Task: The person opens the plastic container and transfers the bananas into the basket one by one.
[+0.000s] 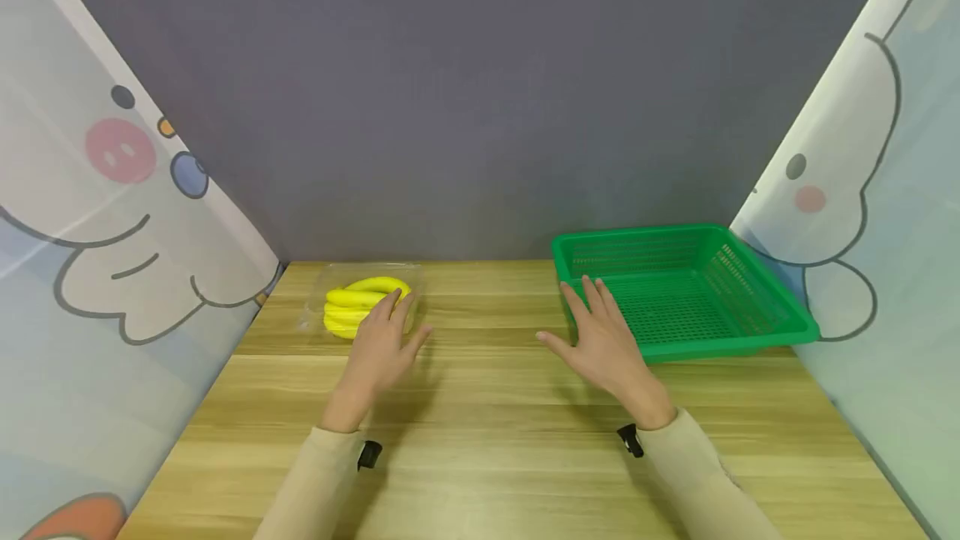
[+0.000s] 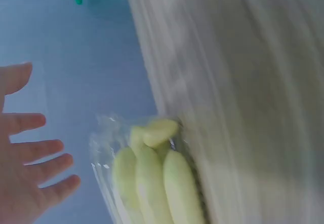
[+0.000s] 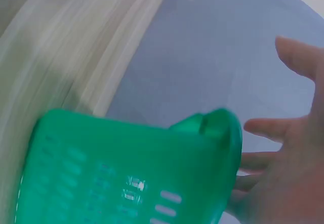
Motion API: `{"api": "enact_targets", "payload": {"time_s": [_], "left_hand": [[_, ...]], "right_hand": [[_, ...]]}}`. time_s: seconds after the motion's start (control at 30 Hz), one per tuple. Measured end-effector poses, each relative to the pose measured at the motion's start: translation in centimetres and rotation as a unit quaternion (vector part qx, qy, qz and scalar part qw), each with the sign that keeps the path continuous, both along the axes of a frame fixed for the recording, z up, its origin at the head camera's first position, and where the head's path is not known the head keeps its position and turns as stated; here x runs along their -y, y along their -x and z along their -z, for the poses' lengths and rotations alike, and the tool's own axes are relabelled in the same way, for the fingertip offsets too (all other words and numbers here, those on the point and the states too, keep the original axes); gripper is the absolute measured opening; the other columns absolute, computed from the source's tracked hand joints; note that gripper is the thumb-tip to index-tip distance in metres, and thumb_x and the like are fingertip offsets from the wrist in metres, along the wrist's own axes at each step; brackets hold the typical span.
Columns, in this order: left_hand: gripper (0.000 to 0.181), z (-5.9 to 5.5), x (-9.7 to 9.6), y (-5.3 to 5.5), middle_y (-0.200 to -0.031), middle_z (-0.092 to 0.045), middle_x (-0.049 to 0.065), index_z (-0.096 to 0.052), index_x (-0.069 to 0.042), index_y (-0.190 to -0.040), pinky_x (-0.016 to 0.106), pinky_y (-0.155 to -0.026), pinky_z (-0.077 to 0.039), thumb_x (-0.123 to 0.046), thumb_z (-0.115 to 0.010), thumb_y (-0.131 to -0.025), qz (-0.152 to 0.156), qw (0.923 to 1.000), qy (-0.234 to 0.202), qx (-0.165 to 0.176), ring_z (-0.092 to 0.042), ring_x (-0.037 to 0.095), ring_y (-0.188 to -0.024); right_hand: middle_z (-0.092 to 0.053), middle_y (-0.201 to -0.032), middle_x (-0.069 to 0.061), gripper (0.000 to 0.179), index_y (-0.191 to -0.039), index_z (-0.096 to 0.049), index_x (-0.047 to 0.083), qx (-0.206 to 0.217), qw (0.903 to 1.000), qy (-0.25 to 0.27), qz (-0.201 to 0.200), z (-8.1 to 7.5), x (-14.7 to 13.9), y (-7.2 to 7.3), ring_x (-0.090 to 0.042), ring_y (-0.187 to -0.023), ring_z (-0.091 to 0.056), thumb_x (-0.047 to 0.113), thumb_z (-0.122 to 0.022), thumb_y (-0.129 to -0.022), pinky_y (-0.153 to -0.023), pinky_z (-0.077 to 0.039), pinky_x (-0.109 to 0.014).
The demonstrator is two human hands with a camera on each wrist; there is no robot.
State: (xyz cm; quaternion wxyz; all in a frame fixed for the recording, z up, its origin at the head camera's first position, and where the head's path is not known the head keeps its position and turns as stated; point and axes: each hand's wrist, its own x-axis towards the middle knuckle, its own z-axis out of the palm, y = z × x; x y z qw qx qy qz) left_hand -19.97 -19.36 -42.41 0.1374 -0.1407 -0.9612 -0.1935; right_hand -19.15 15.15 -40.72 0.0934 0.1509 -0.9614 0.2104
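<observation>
Several yellow bananas [image 1: 348,307] lie in a clear plastic box [image 1: 315,294] at the left back of the table. My left hand [image 1: 381,350], fingers spread, is over the box's near right side; in the left wrist view it stands apart from the bananas [image 2: 152,183]. To the right is a green plastic basket [image 1: 780,307] with slotted walls and nothing inside. My right hand [image 1: 602,347] is spread at the basket's left rim, holding nothing. In the right wrist view its fingers pass behind the basket's edge [image 3: 230,148], and whether they touch it I cannot tell.
The wooden table [image 1: 487,432] runs up to a dark grey panel [image 1: 465,107] at the back. Panels with cartoon drawings stand along the left [image 1: 75,273] and right [image 1: 885,232]. Bare table top lies between box and basket.
</observation>
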Motion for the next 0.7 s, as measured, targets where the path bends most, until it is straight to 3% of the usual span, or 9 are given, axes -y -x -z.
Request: {"api": "enact_targets", "payload": {"time_s": [0.3, 0.53, 0.7], "left_hand": [[0.054, 0.6, 2.3, 0.6, -0.145, -0.05, 0.027, -0.051, 0.005, -0.143, 0.065, -0.105, -0.038, -0.028, -0.063, -0.102, -0.007, 0.9973, -0.043, -0.059, -0.046, 0.048, -0.132], [0.054, 0.1, 4.2, 1.1, -0.145, -0.047, 0.027, -0.049, 0.004, -0.143, 0.063, -0.108, -0.034, -0.031, -0.058, -0.104, -0.032, 0.994, -0.101, -0.026, -0.043, 0.048, -0.134], [0.052, -0.1, 5.5, 1.2, -0.145, -0.047, 0.029, -0.049, 0.005, -0.143, 0.065, -0.108, -0.033, -0.031, -0.057, -0.105, -0.042, 0.9919, -0.117, -0.025, -0.041, 0.049, -0.134]], "right_hand": [[-0.024, -0.163, -0.026, 0.081, -0.155, -0.037, 0.002, -0.044, 0.9972, 0.041, -0.044, 0.3, 1.8, 0.5, -0.044, -0.151, -0.016, 0.053, -0.063, -0.097, -0.113, -0.028, -0.065], [-0.027, -0.161, -0.026, 0.077, -0.153, -0.039, 0.002, -0.055, 0.9935, 0.066, -0.074, 0.2, 2.9, 0.9, -0.043, -0.15, -0.022, 0.048, -0.065, -0.097, -0.112, -0.031, -0.064], [-0.033, -0.159, -0.024, 0.074, -0.153, -0.041, 0.003, -0.053, 0.9921, 0.082, -0.079, 0.4, 4.1, 1.2, -0.043, -0.148, -0.028, 0.045, -0.066, -0.097, -0.112, -0.033, -0.063]]}}
